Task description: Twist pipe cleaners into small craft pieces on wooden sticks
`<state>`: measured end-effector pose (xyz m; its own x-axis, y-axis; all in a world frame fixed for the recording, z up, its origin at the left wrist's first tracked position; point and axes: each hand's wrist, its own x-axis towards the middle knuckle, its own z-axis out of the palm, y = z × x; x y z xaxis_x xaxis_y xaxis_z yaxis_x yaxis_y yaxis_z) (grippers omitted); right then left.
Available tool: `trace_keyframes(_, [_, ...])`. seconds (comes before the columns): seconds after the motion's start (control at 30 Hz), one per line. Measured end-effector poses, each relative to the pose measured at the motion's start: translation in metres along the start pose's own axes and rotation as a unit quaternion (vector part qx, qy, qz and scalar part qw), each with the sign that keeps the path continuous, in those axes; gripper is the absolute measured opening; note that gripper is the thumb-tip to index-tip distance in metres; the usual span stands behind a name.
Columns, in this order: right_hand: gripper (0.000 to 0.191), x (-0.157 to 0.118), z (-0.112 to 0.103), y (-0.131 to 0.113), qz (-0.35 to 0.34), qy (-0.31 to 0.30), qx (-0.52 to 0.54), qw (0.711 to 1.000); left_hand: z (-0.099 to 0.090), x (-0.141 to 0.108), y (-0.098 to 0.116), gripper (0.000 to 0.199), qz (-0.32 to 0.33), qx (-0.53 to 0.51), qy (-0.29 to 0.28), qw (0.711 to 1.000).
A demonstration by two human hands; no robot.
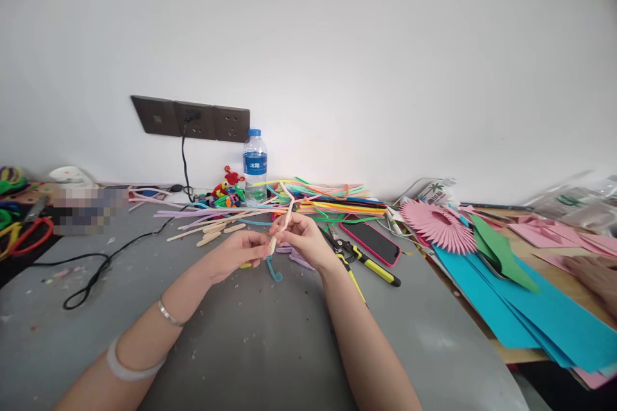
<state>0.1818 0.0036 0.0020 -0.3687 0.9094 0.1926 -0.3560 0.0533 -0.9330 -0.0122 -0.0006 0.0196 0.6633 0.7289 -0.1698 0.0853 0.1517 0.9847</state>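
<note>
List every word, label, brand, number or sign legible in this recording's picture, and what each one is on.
"冰露": white characters on the blue wraparound label of the blue-capped clear plastic bottle; its smaller print is too small to read.
White plastic bag with a palm-tree picture: characters too blurred to read.
Clear crumpled plastic packaging at far right: greenish print, too blurred to read.
No numbers are legible.

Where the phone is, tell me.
In the head view, the phone lies right of centre on the grey table, just beyond the yellow-handled pliers.
</note>
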Motion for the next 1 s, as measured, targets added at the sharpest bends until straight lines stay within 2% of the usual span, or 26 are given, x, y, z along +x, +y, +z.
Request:
trace_keyframes(0.1, [0.021,0.003,-0.002,0.002,-0.010,0.037,-0.009,0.999,0.001,0.002,-0.001,0.038,0.015,0.063,0.054,0.996])
trace_keyframes(0.23, [0.022,0.005,-0.002,0.003,-0.002,0.072,-0.021,0.997,0.003,0.004,-0.007,0.036,0.080,0.200,0.113,0.970])
trace_keyframes(0.47, [0.024,0.005,0.001,0.005,0.011,0.084,-0.036,0.996,0.001,0.004,-0.017,0.036,0.100,0.321,0.114,0.935])
trace_keyframes(0.7, [0.028,0.007,0.003,0.010,0.015,0.113,-0.046,0.992,0.004,0.005,-0.018,0.033,0.119,0.459,0.155,0.866])
trace_keyframes(1.0, [0.028,0.006,0.003,0.009,0.033,0.124,-0.020,0.992,0.004,0.003,-0.018,0.035,0.145,0.516,0.184,0.824])
